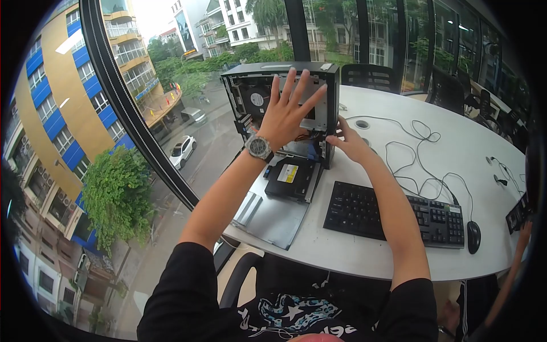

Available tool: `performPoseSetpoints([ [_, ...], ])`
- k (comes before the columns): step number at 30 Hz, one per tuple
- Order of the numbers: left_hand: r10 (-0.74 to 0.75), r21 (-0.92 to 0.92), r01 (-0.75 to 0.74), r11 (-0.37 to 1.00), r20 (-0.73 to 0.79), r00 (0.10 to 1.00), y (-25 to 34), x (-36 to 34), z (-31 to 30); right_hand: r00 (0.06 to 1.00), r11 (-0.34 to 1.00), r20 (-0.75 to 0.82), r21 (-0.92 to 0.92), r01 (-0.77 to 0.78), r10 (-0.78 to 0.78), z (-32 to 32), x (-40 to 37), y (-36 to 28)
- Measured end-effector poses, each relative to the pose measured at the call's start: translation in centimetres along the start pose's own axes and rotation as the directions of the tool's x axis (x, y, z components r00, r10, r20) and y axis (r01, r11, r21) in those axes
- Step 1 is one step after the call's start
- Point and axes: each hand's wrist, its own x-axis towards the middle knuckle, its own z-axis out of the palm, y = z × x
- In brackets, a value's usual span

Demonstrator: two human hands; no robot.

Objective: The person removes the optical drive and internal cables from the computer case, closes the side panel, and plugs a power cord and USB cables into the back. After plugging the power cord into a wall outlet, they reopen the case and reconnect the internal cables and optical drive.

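Observation:
A black desktop computer case (330,85) stands upright on the table with its side open, showing a round fan (256,98) and wires inside. My left hand (285,117), wearing a wristwatch, is held in front of the opening with fingers spread and nothing in it. It covers part of the interior. My right hand (352,143) grips the case's right edge, thumb on the near side and fingers along the outer side. Below the case lies a black optical drive (286,178) with a yellow and white label, resting by a flat metal side panel (273,225).
A black keyboard (356,211) lies under my right forearm, with a mouse (473,236) to its right. Loose cables (419,154) trail over the white table (393,102). Windows border the left side. Another person's hand (525,232) holds a phone-like dark object at far right.

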Motion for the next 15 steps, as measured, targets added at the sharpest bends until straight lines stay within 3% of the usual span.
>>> performPoseSetpoints([
  [5,-0.037,-0.021,0.04,0.999,0.131,0.991,-0.1,1.0,-1.4,1.0,1.0,0.009,0.012,-0.005,0.005,0.0,0.2,0.3],
  [15,-0.006,-0.047,0.01,0.999,0.082,0.997,-0.2,1.0,-1.4,1.0,1.0,0.019,0.001,-0.021,0.021,0.0,0.0,-0.2],
])
